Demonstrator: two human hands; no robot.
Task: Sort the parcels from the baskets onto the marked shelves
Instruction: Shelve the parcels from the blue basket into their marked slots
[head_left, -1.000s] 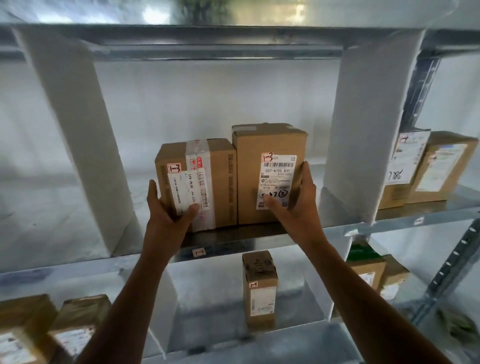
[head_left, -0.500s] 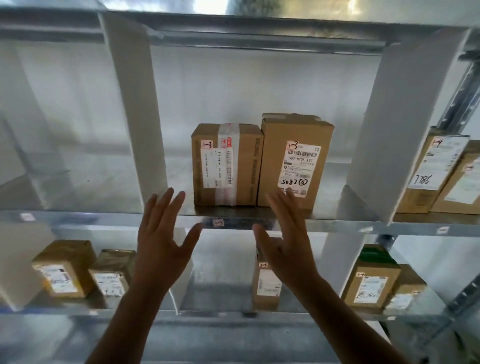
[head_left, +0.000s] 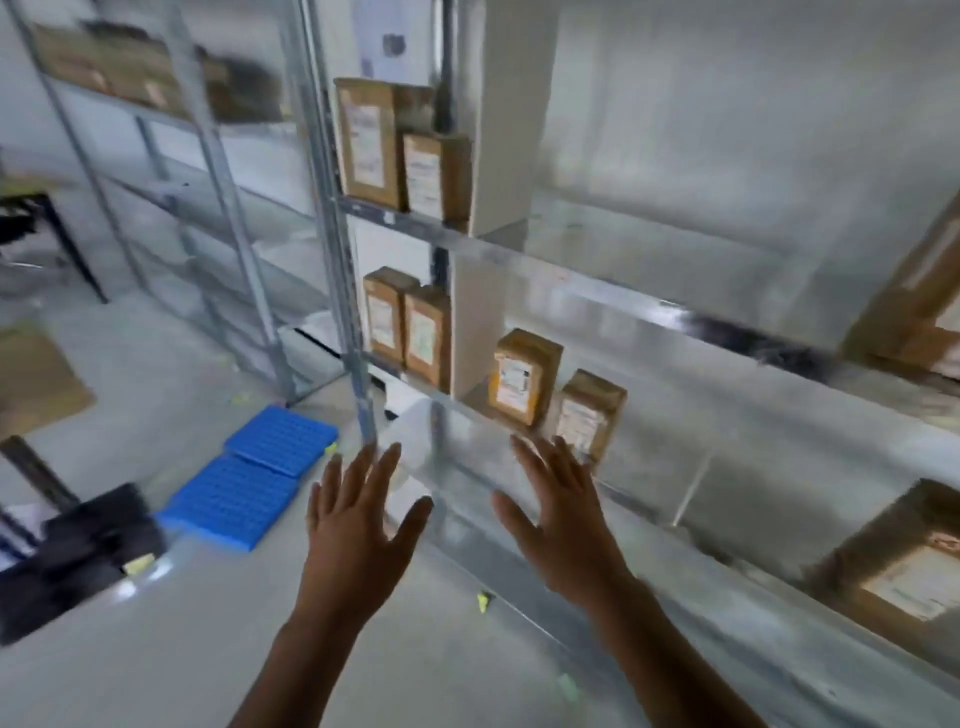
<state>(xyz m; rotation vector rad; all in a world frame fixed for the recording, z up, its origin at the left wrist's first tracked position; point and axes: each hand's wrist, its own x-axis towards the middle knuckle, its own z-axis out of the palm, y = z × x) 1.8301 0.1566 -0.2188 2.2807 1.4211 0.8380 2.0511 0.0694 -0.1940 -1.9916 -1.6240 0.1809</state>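
Both hands were raised at the lower centre of the frame, holding nothing, fingers straight and spread wide. The left hand (head_left: 358, 525) hung over the grey floor (head_left: 218, 649). The right hand (head_left: 558, 514) hung in front of the metal shelving (head_left: 571, 283). Just above the right fingertips, two brown parcels (head_left: 524, 376) stood upright side by side on a lower level, touched by neither hand. More parcels (head_left: 405, 322) stood in pairs higher up at centre. Two blue trays (head_left: 254, 478) lay on the floor left of the left hand.
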